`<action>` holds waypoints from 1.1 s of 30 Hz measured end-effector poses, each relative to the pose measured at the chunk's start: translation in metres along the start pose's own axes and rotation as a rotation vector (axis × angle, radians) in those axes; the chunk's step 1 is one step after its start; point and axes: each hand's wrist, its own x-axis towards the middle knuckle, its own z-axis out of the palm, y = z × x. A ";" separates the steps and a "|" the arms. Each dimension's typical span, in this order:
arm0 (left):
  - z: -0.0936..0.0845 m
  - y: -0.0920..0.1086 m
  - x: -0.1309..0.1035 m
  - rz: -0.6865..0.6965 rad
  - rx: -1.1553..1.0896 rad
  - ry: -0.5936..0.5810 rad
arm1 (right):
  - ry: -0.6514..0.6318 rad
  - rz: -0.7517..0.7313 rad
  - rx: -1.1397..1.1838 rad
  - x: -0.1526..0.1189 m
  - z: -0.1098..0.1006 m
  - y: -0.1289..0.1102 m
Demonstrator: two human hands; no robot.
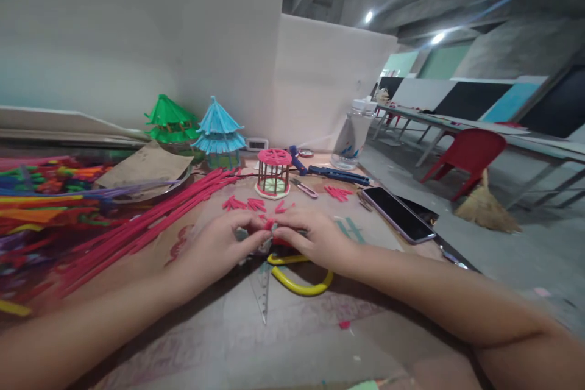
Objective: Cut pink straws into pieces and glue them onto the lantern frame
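Pinched between the fingertips of the left hand (214, 248) and the right hand (315, 237): a small red piece (269, 223), held just above the near-middle of the table (237, 335). Both hands closed on it, thumbs and forefingers meeting over it (exact shape of the piece too small to tell).

Spread across the left of the table, a big pile of coloured pipe cleaners (41, 189), with a long bundle of red ones (150, 222) fanning from the near left towards the centre. Against the far wall, a green pagoda model (170, 119) and, just right of it, a blue pagoda model (218, 134). Beside those on the left, a sheet of brown cardboard (144, 167). At the far right of the table, a clear plastic bottle (354, 137). Near the right edge, a phone (397, 213) lying flat, screen dark. Under the right hand, yellow-handled scissors (299, 283), partly covered. Far centre, a small red round cage (274, 173), upright on a pale base. Right of it, a blue tool (338, 175) lying flat. Between the cage and the hands, short red cut pieces (244, 203) scattered in small clusters, more of them near the phone.

Off the table to the right, a red chair (466, 155) and a straw broom (484, 207) on the floor.
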 end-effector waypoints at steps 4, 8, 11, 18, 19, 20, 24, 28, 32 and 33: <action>0.005 -0.002 -0.001 0.019 0.023 -0.022 | 0.112 0.024 0.254 0.001 0.020 0.008; 0.005 -0.010 0.000 -0.004 0.033 -0.035 | 0.163 0.037 0.295 0.004 0.021 0.004; 0.005 -0.010 0.001 -0.060 0.053 -0.060 | 0.069 0.117 0.245 0.011 0.004 0.003; -0.033 -0.013 0.020 -0.286 0.134 0.159 | -0.259 0.371 -0.155 0.027 -0.072 0.044; -0.043 -0.018 0.025 -0.284 0.166 0.187 | -0.344 0.404 -0.237 0.027 -0.079 0.053; -0.055 -0.022 0.029 -0.261 0.179 0.193 | -0.422 0.431 -0.302 0.027 -0.084 0.061; -0.092 -0.041 0.041 -0.290 0.256 0.144 | -0.449 0.544 -0.452 0.024 -0.086 0.081; -0.103 -0.056 0.042 -0.271 0.393 0.074 | -0.280 0.533 -0.585 0.021 -0.076 0.086; -0.099 -0.067 0.040 -0.180 0.585 0.004 | -0.164 0.326 -0.732 0.019 -0.064 0.091; -0.098 -0.069 0.039 -0.147 0.642 -0.022 | -0.151 0.274 -0.776 0.018 -0.062 0.093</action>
